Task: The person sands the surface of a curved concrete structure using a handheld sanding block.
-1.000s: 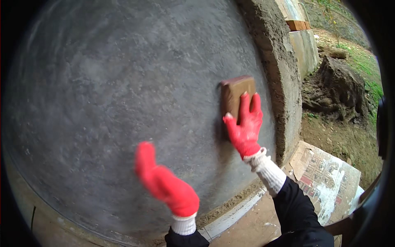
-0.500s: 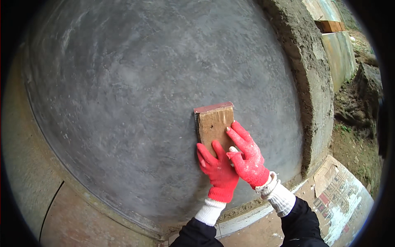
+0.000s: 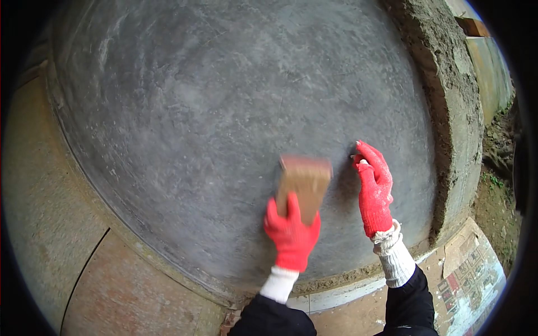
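Plainly, left grip (image 3: 293,235) in red glove (image 3: 292,256), holding wooden block (image 3: 305,180)

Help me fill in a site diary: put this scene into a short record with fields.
Left hand: red glove, holding wooden block
Right hand: red glove, apart from block, fingers partly bent
Block: reddish strip along its far end, blurred
Grey surface: mottled, behind both hands
Right side: rough concrete edge
Lower right: flat sheet with white splotches
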`<state>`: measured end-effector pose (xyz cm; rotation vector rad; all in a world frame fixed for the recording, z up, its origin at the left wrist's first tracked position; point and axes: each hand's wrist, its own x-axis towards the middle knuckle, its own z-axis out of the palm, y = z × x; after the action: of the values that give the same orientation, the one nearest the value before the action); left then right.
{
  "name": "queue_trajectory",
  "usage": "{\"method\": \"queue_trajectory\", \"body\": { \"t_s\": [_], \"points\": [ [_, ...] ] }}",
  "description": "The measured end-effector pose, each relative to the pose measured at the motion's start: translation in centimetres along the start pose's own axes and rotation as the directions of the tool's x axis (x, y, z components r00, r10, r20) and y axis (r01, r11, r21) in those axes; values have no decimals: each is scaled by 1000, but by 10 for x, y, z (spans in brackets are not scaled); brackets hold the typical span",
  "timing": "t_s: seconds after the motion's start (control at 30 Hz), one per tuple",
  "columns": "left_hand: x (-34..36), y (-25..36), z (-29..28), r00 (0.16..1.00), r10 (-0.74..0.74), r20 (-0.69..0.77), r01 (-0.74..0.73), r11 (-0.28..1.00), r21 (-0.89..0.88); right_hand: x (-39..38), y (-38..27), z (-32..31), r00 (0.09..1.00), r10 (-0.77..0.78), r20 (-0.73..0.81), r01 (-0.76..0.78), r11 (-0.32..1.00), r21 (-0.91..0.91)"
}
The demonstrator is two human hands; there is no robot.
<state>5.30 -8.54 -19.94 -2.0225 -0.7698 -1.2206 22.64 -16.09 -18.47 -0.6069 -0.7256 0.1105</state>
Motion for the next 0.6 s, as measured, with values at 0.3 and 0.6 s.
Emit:
{"method": "queue_trajectory", "body": {
  "t_s": [0.3,0.6],
  "points": [
    [179,-33,-44,908,-179,-379,178,983,-36,1,12,-9,995,-43,-96,37,997,-61],
    [-67,-22,7,978,-191,82,188,981,41,-1,10,7,992,-121,-27,120,992,-34]
  ]
}}
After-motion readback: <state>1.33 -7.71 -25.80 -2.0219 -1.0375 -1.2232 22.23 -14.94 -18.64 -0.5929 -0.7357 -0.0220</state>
